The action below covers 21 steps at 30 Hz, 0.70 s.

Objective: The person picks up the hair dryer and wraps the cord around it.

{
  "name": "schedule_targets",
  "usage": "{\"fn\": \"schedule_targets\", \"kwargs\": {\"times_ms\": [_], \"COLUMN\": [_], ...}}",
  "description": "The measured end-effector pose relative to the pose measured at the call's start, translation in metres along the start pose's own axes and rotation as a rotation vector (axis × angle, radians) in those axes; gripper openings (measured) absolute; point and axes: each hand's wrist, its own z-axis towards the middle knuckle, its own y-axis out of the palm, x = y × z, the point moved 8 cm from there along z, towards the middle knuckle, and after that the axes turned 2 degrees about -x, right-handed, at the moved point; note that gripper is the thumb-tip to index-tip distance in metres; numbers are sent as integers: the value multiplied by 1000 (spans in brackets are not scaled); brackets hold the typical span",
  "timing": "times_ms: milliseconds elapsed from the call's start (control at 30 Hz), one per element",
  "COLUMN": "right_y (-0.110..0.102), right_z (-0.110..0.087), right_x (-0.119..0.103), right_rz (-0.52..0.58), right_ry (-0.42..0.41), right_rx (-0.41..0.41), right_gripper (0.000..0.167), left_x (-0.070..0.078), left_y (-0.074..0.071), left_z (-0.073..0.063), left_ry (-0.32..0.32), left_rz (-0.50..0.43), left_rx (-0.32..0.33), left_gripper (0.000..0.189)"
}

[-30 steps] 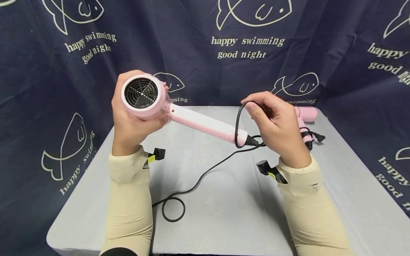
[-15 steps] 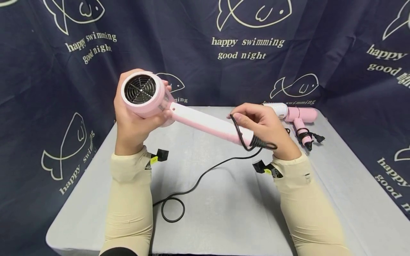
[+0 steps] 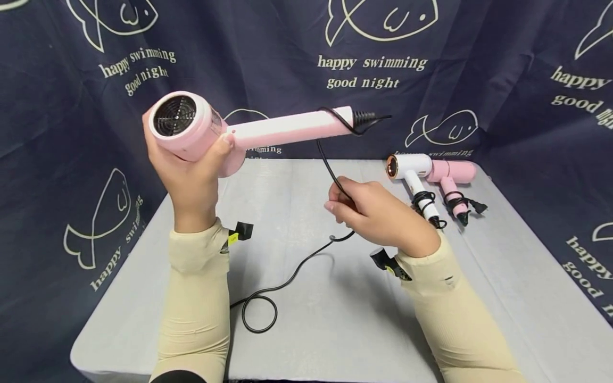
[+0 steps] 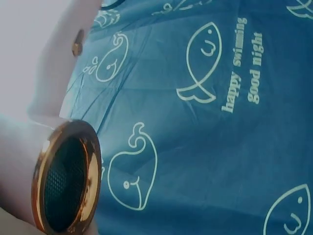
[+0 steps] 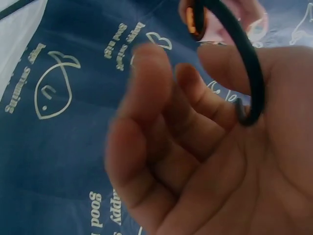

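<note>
My left hand grips the pink body of a hair dryer raised above the table, its grille facing me and its white-and-pink handle pointing right. The left wrist view shows its copper-ringed outlet. A black power cord wraps once around the handle's end and hangs down into my right hand, whose fingers are loosely curled about it. In the right wrist view the cord crosses over the thumb into the palm.
A white hair dryer and a pink hair dryer, cords wound on their handles, lie at the back right of the grey table. The cord's far stretch makes a loop near the front left. A dark patterned curtain stands behind.
The left hand has tilted the dryer, swinging its handle end upward. The right hand has moved down and left, below the handle, and the cord now lies around the handle.
</note>
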Motion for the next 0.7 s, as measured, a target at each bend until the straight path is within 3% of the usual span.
{"fn": "schedule_targets", "kwargs": {"times_ms": [167,400,600,700], "right_y": [-2,-25,-41,-46], "right_z": [-7,-19,-26,-28], "right_x": [-6,-24,-35,-36], "right_rz": [109,286,543,658], "right_ry": [39,5,-55,-92], "right_rx": [-17,130,259,310], "right_gripper": [22,15,2,9], "left_x": [1,3,2,2], "left_y": [-3,3,9,11], "left_z": [1,0,-2,-3], "left_ry": [30,105,105,100], "left_rz": [88,217,295,321], "left_rx": [28,-6,-59,-93], "left_gripper": [65,65,63,62]}}
